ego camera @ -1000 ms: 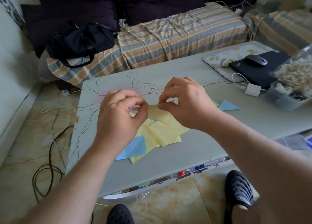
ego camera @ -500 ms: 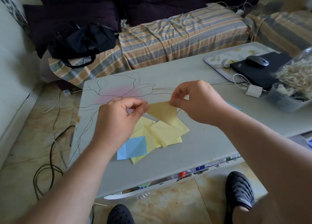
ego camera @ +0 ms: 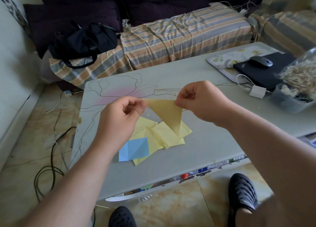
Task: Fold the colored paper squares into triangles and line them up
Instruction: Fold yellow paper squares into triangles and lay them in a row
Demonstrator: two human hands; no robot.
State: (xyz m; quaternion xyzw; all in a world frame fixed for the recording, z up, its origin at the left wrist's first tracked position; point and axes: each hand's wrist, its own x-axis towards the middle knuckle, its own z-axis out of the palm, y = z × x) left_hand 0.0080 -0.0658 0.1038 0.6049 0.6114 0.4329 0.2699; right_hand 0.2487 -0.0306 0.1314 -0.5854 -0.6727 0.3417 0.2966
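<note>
Yellow folded triangle (ego camera: pixel 166 113) held above table (ego camera: pixel 196 151), long edge level, tip down — left hand (ego camera: pixel 122 119), right hand (ego camera: pixel 199 101) pinching its upper corners

A black bag (ego camera: pixel 82 42) sat on the striped sofa (ego camera: pixel 179 37) behind the worktop (ego camera: pixel 196 155). At the worktop's far right lay a floral tray (ego camera: pixel 220 59) – a closed black laptop (ego camera: pixel 266 72) on it, a grey mouse (ego camera: pixel 261 61) on top – beside a white charger (ego camera: pixel 257 91). Black cables (ego camera: pixel 49 160) trailed across the floor.

Yellow triangle (ego camera: pixel 166 113); blue square (ego camera: pixel 134 149); striped sofa cover (ego camera: pixel 179 37).
</note>
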